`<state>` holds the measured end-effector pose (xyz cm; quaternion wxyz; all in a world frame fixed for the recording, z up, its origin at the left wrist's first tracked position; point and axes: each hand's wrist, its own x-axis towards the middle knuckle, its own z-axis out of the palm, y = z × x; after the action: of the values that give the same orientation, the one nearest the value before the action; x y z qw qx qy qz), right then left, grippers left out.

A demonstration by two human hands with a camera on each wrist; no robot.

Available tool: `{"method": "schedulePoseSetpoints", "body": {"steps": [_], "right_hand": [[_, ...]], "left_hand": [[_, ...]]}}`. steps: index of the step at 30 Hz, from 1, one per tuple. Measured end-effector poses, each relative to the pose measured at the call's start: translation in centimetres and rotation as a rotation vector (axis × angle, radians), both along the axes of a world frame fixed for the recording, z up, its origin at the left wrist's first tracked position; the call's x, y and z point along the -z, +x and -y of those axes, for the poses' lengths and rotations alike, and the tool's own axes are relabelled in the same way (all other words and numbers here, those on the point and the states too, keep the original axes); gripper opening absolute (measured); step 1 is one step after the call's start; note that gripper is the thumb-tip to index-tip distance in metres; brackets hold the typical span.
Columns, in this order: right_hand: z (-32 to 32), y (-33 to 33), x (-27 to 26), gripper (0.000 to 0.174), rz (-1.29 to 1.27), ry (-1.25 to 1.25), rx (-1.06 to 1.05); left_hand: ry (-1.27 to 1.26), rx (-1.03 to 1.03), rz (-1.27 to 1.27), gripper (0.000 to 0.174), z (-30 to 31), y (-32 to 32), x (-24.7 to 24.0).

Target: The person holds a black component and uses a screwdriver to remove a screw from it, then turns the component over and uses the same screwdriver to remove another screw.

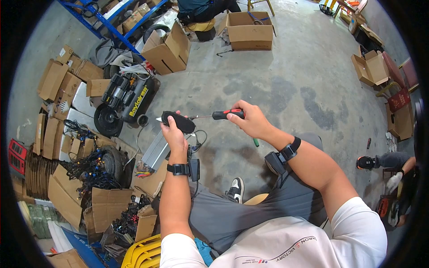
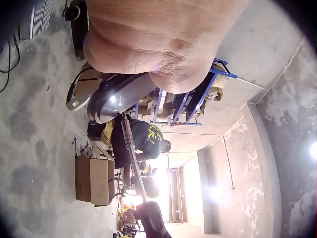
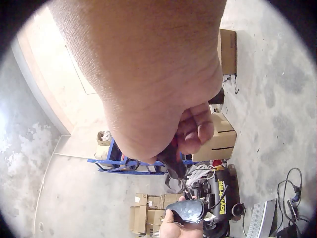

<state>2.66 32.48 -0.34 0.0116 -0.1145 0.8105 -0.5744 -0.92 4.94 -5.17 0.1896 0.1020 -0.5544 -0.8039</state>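
Observation:
My left hand (image 1: 175,137) grips a black oval housing (image 1: 182,123), thumb lying over its near face. A glossy dark surface of the housing (image 2: 111,100) shows in the left wrist view, partly covered by the palm. My right hand (image 1: 255,121) holds a screwdriver (image 1: 227,114) by its red and black handle. Its metal shaft (image 2: 136,166) points left, with the tip right at the housing's right end. From the right wrist view, curled fingers (image 3: 195,130) wrap the handle, and the housing (image 3: 184,210) sits in the left palm.
A silver finned metal box (image 1: 156,151) with wires lies on the floor below my left hand. Beyond stands a black air compressor (image 1: 138,100), then a cardboard box (image 1: 250,36). Piled cables (image 1: 91,165) and cartons are at left. Another person's leg (image 1: 391,159) shows at right.

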Motion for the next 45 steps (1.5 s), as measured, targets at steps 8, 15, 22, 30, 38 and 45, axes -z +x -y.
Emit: {"method": "schedulePoseSetpoints", "body": {"steps": [8,15,22,30,38,45], "right_hand": [[0.0,0.0,-0.1,0.036,-0.011,0.015,-0.001],[0.1,0.0,-0.1,0.035,-0.004,0.030,-0.008],[0.0,0.1,-0.2,0.035,-0.027,0.038,-0.014],[0.0,0.0,0.1,0.035,-0.072,0.055,-0.014],[0.2,0.3,0.2,0.035,-0.138,0.106,-0.038],[0.1,0.4,0.1,0.035,-0.150,0.127,-0.043]], "left_hand": [[0.005,-0.005,-0.002,0.028,-0.1,0.0,-0.1],[-0.004,-0.018,0.000,0.027,0.0,-0.1,0.1],[0.006,-0.012,0.000,0.027,-0.1,0.0,-0.1],[-0.001,-0.025,0.015,0.026,-0.4,0.1,-0.2],[0.011,-0.040,-0.004,0.025,-0.3,-0.2,0.2],[0.012,-0.060,0.009,0.024,-0.3,-0.3,1.0]]}}
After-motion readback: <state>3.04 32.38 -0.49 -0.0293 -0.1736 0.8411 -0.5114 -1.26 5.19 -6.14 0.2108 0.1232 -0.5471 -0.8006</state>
